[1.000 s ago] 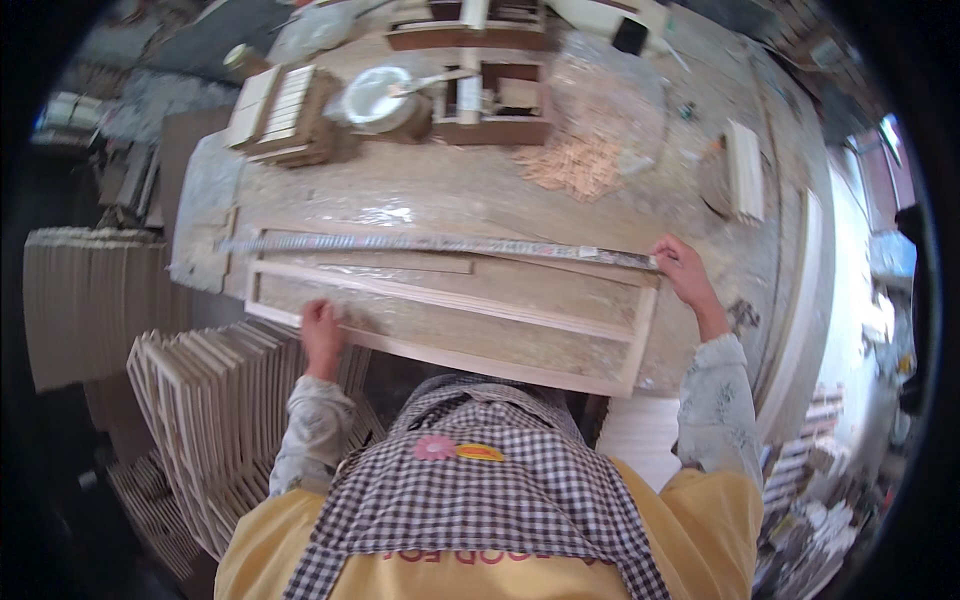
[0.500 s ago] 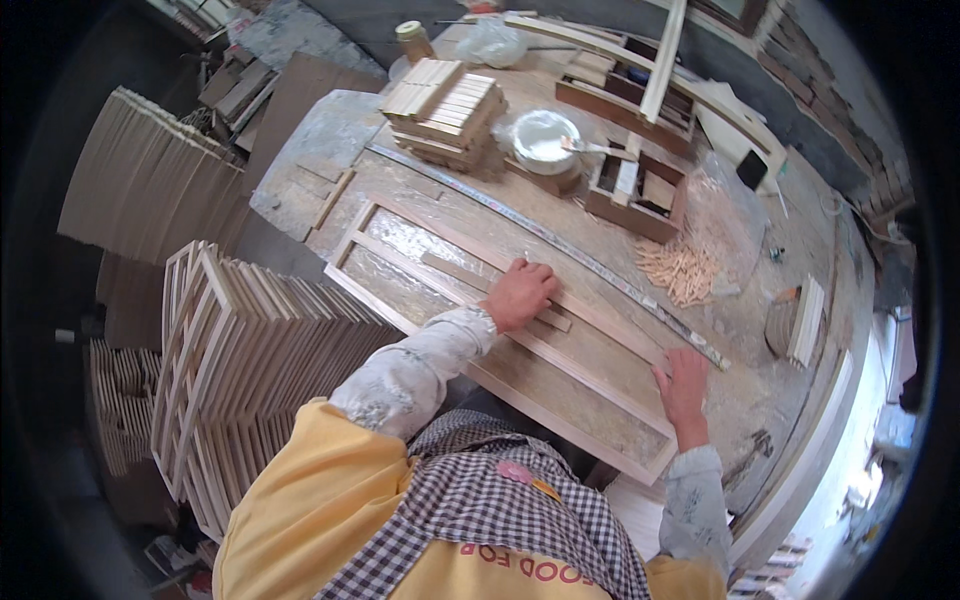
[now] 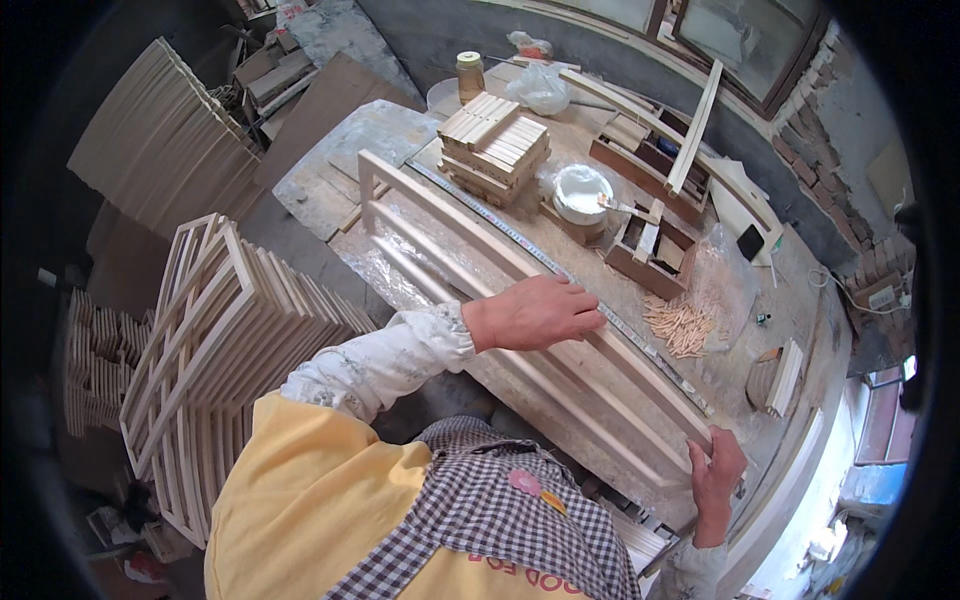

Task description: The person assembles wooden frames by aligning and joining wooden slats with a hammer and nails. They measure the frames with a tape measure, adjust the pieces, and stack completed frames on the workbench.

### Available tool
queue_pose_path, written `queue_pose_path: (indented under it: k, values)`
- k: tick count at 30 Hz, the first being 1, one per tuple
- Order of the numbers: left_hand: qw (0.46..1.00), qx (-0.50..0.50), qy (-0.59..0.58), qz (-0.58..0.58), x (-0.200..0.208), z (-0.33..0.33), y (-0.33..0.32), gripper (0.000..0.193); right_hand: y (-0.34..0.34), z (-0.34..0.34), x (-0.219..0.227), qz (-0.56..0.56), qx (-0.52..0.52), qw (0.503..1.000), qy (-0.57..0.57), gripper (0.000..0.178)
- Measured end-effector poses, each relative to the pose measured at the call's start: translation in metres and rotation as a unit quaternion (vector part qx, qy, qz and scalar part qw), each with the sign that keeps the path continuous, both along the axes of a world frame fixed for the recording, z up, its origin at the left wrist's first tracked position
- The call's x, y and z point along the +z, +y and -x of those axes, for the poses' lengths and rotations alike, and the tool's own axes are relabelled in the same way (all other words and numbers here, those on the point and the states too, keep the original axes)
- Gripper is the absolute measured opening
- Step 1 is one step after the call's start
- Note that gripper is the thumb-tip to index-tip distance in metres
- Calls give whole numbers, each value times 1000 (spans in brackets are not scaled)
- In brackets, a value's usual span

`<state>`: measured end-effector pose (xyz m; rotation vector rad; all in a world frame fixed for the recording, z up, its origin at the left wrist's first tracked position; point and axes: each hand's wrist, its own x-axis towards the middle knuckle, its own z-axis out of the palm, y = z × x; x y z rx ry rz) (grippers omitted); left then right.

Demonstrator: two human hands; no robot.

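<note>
A long pale wooden frame (image 3: pixel 455 217) with an inner rail is tilted up off the workbench, its far long side raised. My left hand (image 3: pixel 537 312) is closed over that raised side near its middle. At the frame's right end my right hand (image 3: pixel 718 480) grips the corner, with thumb and fingers on opposite sides. Just beyond the frame a measuring strip (image 3: pixel 518 238) runs along the bench.
Stacked wooden pieces (image 3: pixel 495 150), a bowl of white paste (image 3: pixel 582 190), a brown divided box (image 3: pixel 652 252) and small wooden dowels (image 3: pixel 685 325) occupy the bench (image 3: pixel 315 200). Many similar frames (image 3: pixel 240 330) lean in a stack at my left.
The frame lay flat and now stands tilted with its far side lifted. My left hand has moved from a thin strip inside it to the far rail; my right hand now grips the corner.
</note>
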<state>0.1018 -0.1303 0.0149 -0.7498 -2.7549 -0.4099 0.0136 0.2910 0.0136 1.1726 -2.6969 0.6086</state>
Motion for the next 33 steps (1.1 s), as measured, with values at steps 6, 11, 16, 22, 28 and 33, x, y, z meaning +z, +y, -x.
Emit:
queue_pose_path:
  k: [6,11,16,22,28,33]
  values:
    - [997,34,72,-7,-6,4,-32,24,-36,8,-7,52,30,994,89,32]
    - [997,54,46,-23,-25,-1,-58,22,-66,13,-24,46,43,991,117,34]
    - [995,76,55,-14,-34,-8,-90,19,-90,6,-22,18,35,993,111,44]
    - [992,124,-10,12,-21,-8,-87,36,24,17,-47,94,-282,948,113,52]
    - [997,61,-22,36,-6,23,-27,48,201,-42,-187,-150,-660,720,-156,94]
    - [999,-41,6,11,-7,57,52,40,260,-88,-250,36,-631,753,-183,77]
